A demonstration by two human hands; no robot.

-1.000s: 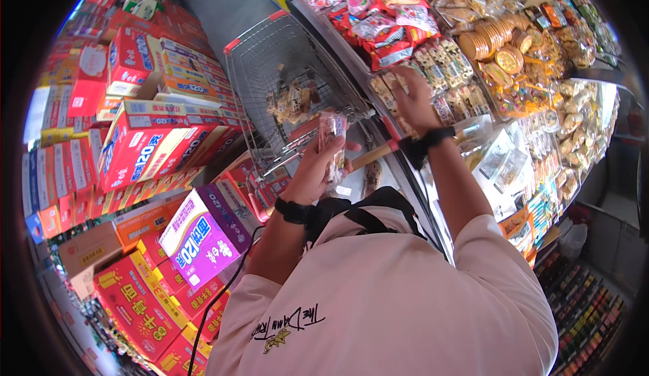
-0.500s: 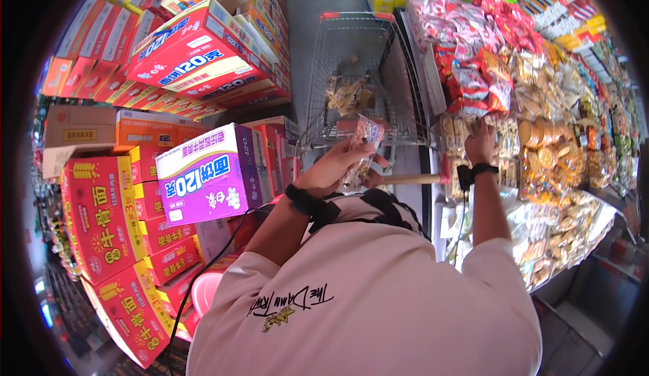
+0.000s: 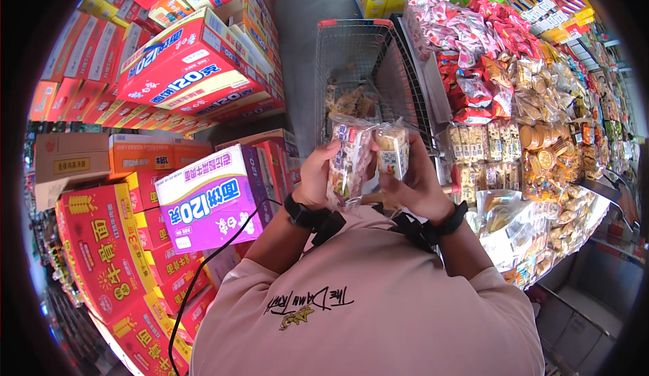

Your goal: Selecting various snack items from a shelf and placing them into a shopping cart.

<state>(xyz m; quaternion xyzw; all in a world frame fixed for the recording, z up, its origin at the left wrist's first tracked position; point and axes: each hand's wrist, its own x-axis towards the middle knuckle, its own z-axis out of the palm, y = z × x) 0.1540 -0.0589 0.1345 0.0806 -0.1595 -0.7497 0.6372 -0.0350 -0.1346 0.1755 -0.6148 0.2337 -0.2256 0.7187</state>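
Observation:
Two clear-wrapped snack packs are held side by side in front of my chest. My left hand [image 3: 318, 174] is closed on a pinkish-white bar-shaped snack pack [image 3: 349, 156], its label facing up. My right hand [image 3: 424, 187] grips a paler, smaller-looking snack pack [image 3: 393, 152], thumb across its lower end. Just beyond them is a wire shopping cart [image 3: 326, 58], with several wrapped snacks [image 3: 356, 100] lying inside it. The packs and my hands cover the near end of the cart.
At the right, a display holds bagged snacks: pale packs [image 3: 471, 143], round biscuits [image 3: 541, 137], red bags [image 3: 466, 92] and pink bags [image 3: 443, 28]. Stacked cartons line the left, with a purple-and-white box [image 3: 209, 200] near my left elbow. A black cable [image 3: 193, 278] hangs from my left wrist.
My right hand has come back from the display with a pale snack pack and now holds it beside the other. My left hand has turned its pack upright, label showing.

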